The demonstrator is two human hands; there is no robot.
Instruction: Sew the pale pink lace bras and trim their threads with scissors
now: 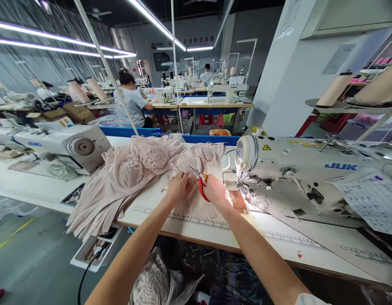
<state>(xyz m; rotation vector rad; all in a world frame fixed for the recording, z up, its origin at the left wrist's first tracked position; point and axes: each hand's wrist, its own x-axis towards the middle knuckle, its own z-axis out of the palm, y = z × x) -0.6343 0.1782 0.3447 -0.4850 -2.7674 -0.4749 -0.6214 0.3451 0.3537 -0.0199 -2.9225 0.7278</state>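
Observation:
My right hand (215, 189) is closed round the red handles of a pair of scissors (202, 188), whose blades point away to the upper left. Beside it, my left hand (178, 188) has its fingers closed on the edge of a beige lace bra (186, 163) lying on the table. Part of the fabric hangs below the hands over the printed ruler. To the left lies a heap of similar beige lace bras (131, 171) with long straps of cloth. The sewing machine (278, 165) stands close to the right of my right hand, its needle area lit.
Another sewing machine (62, 146) stands at the left. Below the table edge hangs an open white drawer (96, 248) with small things in it. Paper sheets (370, 199) hang on the right machine. Co-workers sit at machines further back.

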